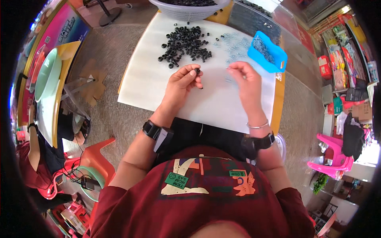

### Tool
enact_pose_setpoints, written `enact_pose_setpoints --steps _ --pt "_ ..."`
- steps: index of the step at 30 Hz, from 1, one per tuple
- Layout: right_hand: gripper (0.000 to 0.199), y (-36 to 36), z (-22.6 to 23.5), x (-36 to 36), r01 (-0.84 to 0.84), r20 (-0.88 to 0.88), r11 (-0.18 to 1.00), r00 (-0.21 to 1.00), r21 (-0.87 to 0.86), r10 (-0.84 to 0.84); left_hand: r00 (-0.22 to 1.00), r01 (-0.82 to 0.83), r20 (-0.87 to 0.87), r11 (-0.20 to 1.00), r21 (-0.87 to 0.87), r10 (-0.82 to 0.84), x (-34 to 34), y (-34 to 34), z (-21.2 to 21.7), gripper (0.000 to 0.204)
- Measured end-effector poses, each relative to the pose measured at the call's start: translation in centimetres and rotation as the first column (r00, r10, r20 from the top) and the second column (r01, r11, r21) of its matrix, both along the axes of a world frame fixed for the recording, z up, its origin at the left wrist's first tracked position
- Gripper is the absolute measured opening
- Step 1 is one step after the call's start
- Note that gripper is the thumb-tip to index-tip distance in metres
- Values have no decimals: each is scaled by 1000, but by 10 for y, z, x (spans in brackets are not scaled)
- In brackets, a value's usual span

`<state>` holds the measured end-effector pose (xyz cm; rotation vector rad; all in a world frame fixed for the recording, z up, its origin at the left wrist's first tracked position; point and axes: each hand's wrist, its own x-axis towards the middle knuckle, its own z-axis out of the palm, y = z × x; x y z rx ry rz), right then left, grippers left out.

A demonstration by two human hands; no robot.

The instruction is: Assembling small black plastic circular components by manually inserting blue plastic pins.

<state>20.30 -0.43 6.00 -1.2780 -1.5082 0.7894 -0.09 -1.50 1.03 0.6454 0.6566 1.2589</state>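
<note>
At the bottom of the frame, the person's dark red shirt fills the foreground, and both forearms rise from it toward the middle, each with a black band at the wrist; the right one also wears a thin silver bangle. The left hand, just left of centre, is curled and pinches a small black ring between thumb and fingertips. The right hand, just right of centre, has its fingers bent downward with the tips close to the white sheet that covers the worktop; whether it grips anything cannot be told. Around those fingertips lie small silvery metal parts, scattered toward the upper right. Beyond the left hand, in the upper middle, a loose heap of black rings rests on the sheet. To the right of it a blue plastic tray holds more of the silvery parts. At the top edge sits a white mesh basket with dark rings inside. At the left edge, another person sits by a pale green basin.
</note>
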Motion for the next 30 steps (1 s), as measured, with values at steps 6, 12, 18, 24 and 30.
enact_pose_setpoints --steps 6,12,18,24,30 --pt "11 -3 -4 -50 -117 44 992 992 42 115 998 45 45 999 20 -46 -2 0 -6 20" --pt "14 -2 -8 -53 -210 446 922 894 325 46 998 41 39 999 35 -42 2 -2 0 20" --pt "21 -18 -8 -58 -236 481 877 877 418 7 998 16 67 1000 26 -18 0 -1 -6 18" --pt "15 -9 -11 -37 -163 427 952 903 259 38 986 -74 147 997 4 73 -2 1 -5 18" --pt "8 -19 -30 -52 -326 714 914 697 242 60 980 -70 188 997 13 67 -2 2 -7 19"
